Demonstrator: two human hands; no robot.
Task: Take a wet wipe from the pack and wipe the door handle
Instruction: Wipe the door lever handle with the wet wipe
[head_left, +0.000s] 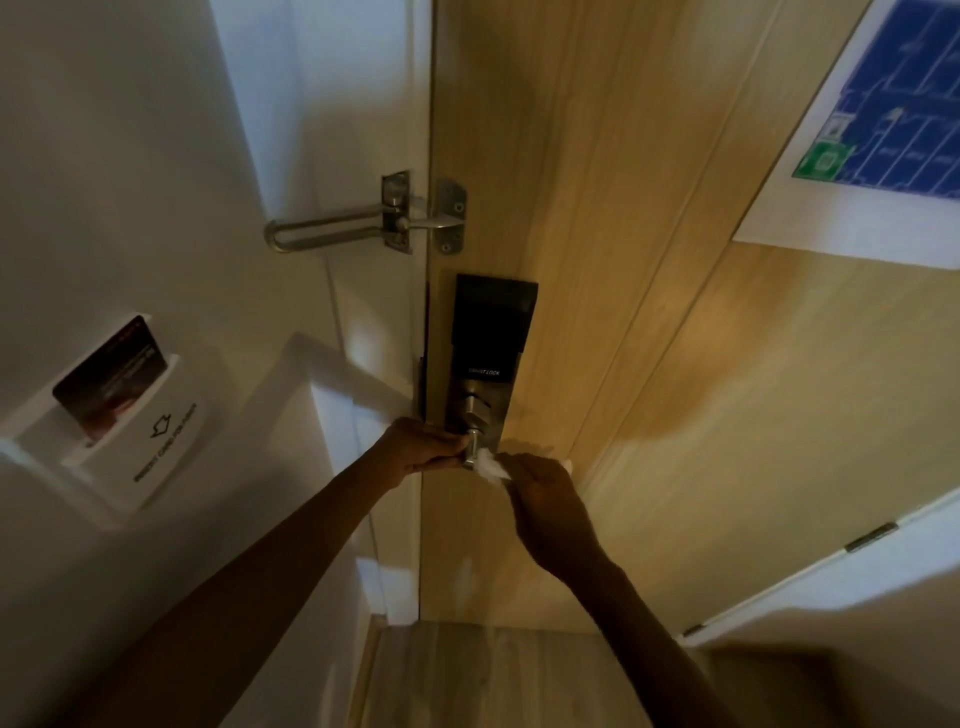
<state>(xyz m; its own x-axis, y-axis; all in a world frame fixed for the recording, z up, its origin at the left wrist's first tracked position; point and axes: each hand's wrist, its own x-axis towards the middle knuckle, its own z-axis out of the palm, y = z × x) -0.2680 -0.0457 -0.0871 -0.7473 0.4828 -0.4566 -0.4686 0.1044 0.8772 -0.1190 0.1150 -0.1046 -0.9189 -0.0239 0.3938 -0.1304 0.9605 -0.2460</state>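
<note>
The metal door handle (474, 448) sticks out below a black smart lock plate (491, 338) on the wooden door (649, 364). My left hand (421, 449) grips the handle from the left. My right hand (545, 499) pinches a crumpled white wet wipe (491, 465) and presses it against the handle's right side. Most of the handle is hidden under my hands. The wipe pack is not in view.
A metal swing-bar door guard (363, 221) spans the door edge above the lock. A white key-card holder (130, 421) with a dark card sits on the left wall. A blue evacuation plan (893, 119) hangs at the upper right. Wood floor (493, 675) lies below.
</note>
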